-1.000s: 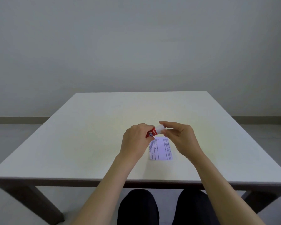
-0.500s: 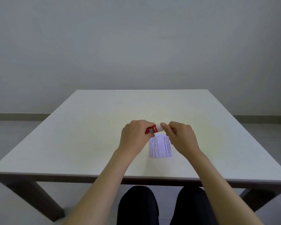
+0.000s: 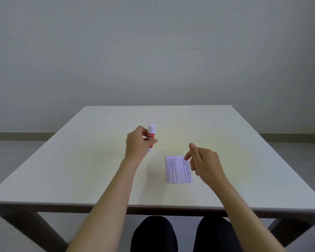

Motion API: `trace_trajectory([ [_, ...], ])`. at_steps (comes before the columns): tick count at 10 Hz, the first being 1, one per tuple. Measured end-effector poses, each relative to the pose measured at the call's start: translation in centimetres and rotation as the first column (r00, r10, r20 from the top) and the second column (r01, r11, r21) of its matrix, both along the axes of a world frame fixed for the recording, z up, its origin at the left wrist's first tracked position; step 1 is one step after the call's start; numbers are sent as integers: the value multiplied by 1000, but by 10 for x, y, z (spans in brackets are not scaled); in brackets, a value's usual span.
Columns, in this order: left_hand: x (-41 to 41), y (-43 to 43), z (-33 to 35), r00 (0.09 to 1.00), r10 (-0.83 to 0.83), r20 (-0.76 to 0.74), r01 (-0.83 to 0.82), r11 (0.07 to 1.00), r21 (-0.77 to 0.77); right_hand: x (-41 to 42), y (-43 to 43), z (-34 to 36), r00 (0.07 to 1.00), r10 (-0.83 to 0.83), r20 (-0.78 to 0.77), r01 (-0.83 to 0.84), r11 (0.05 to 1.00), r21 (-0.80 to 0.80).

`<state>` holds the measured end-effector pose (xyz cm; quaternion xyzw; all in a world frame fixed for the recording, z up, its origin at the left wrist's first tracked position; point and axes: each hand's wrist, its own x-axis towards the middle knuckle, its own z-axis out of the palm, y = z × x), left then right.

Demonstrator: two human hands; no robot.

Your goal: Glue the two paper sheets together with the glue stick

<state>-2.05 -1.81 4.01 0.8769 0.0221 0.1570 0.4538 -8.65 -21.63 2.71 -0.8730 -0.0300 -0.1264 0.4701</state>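
Note:
A red glue stick with a white cap stands upright near the middle of the table, and my left hand is wrapped around its body. A small white printed paper lies flat to the right of it; I can only make out one sheet. My right hand hovers over the paper's right edge with loosely curled fingers and holds nothing.
The pale table reaches from its near edge above my dark-trousered knees to a far edge by the grey wall. Nothing else lies on it.
Both hands were together on the glue stick above the paper. Now my left hand has carried the capped stick left and away, upright, and my right hand has let go and moved right.

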Motion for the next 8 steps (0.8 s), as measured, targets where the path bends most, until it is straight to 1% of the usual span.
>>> trace_trajectory([
  [1, 18, 2, -8, 999, 44, -10, -45, 997, -65, -5, -11, -6, 1000, -9, -17, 10, 999, 51],
  [3, 27, 0, -29, 998, 56, -8, -56, 991, -121, -8, -23, -16, 999, -33, -24, 35, 996, 83],
  [5, 28, -1, -45, 998, 66, -18, -68, 988, -137, -7, -23, -24, 1000, -11, -19, 12, 996, 86],
  [7, 29, -2, -53, 997, 72, -5, -72, 989, -127, -9, -16, -31, 998, 32, -47, -26, 994, 108],
  [8, 25, 0, -57, 995, 50, -82, -55, 996, -69, -13, -10, -36, 999, 35, -18, -34, 998, 60],
])
